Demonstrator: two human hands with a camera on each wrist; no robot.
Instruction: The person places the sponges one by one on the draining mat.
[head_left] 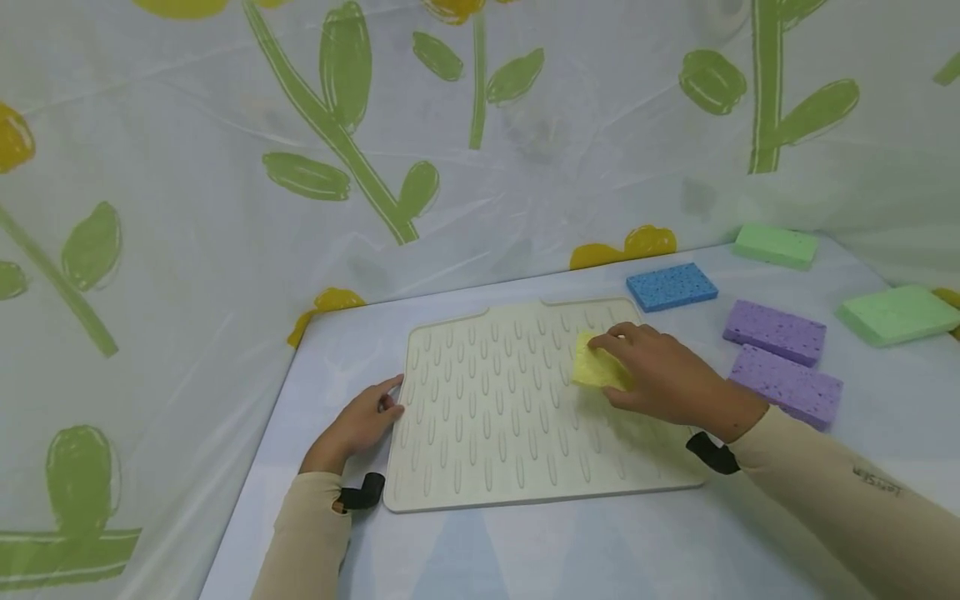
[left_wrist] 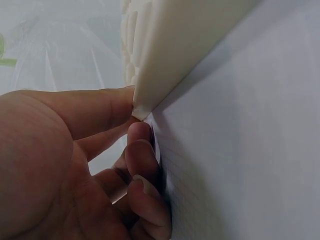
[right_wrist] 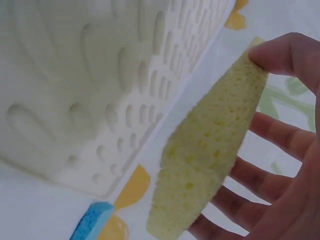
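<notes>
A cream drying mat (head_left: 480, 417) with rows of raised oval ridges lies on the table. My left hand (head_left: 365, 421) is at its left edge, thumb and index fingertip at the rim; the left wrist view shows the thumb (left_wrist: 105, 107) against the edge and the other fingers curled below it. Over the mat's right part, my right hand (head_left: 660, 375) holds a pale yellow sponge (head_left: 594, 365). In the right wrist view this sponge (right_wrist: 205, 145) is gripped between thumb and fingers, tilted and raised off the ridged surface.
A blue sponge (head_left: 671, 287) lies by the mat's far right corner. Two purple sponges (head_left: 776, 332) sit right of the right hand, the nearer partly behind the wrist. Two green sponges (head_left: 776, 246) lie farther right. A flower-printed sheet (head_left: 225, 250) hangs behind the table.
</notes>
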